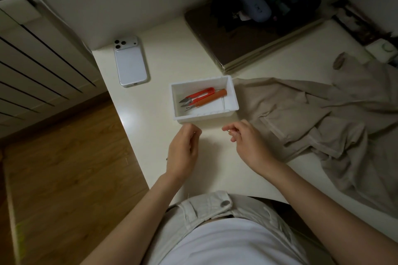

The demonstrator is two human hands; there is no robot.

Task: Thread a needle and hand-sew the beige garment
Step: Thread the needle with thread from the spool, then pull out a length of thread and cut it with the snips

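Note:
The beige garment (318, 122) lies crumpled on the right half of the white table. My right hand (247, 142) hovers just left of it and pinches a thin metal needle (226, 129) whose tip points left. My left hand (183, 150) is a short way to the left, fingers curled with fingertips together as if pinching thread, though no thread is visible. Both hands are just in front of a white plastic tray (233, 101) that holds red thread snips (199, 95) and an orange-handled tool (212, 98).
A white phone (131, 62) lies face down at the table's (159, 101) far left. A brown flat stack (247, 43) with dark items and a grey case (252, 4) sits at the back. The table's left edge drops to wooden floor (64, 178); a radiator (32, 66) stands beyond.

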